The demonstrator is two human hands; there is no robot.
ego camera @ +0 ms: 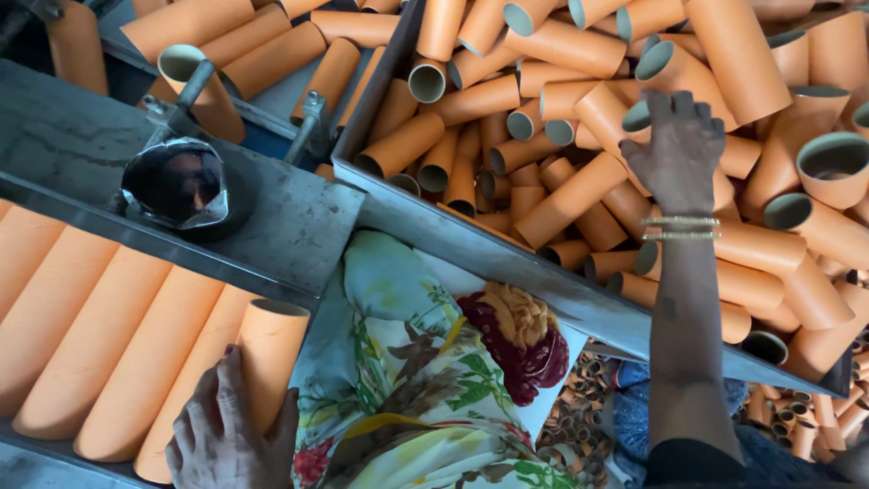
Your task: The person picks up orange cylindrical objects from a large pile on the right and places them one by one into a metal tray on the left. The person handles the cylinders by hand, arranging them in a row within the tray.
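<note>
— Left hand (231, 426) gripping the end orange tube (262, 362) in the lined-up row?
— Gripping it. Right hand (677, 149) spreading over loose tubes (507, 118) in the bin (507, 258), possibly grasping one. Many remaining.

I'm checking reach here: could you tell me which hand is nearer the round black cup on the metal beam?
Left. The left hand rests below the cup; the right hand reaches far across in the bin.

Left hand (231, 430) low and near, fingers curled, right arm outstretched, right hand (677, 149) palm down, fingers spread
</note>
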